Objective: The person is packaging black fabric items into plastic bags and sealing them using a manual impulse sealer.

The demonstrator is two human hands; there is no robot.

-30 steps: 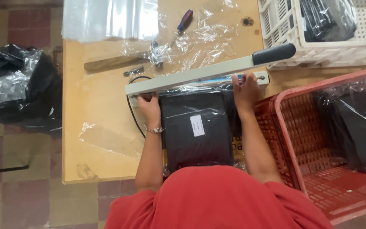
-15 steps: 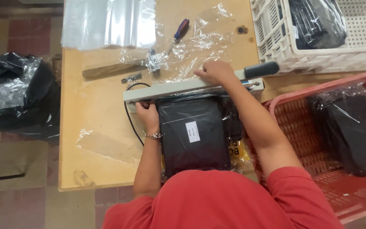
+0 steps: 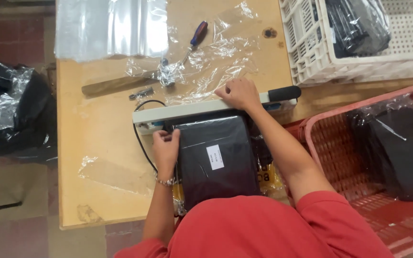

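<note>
i see my left hand (image 3: 166,145) with fingers curled, gripping the left edge of the black bagged package (image 3: 216,157) near the table's front edge. further, my right hand (image 3: 239,93) presses flat, fingers narrow, on the sealer bar (image 3: 182,111) over the package's far end.

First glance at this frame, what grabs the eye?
The black bagged package with a white label, mid-table, its far end under the closed arm of a white heat sealer. The right hand presses down on the sealer arm near its black handle, and the left hand steadies the package's left edge. A red basket at right and a white crate at top right hold more black bagged items.
</note>
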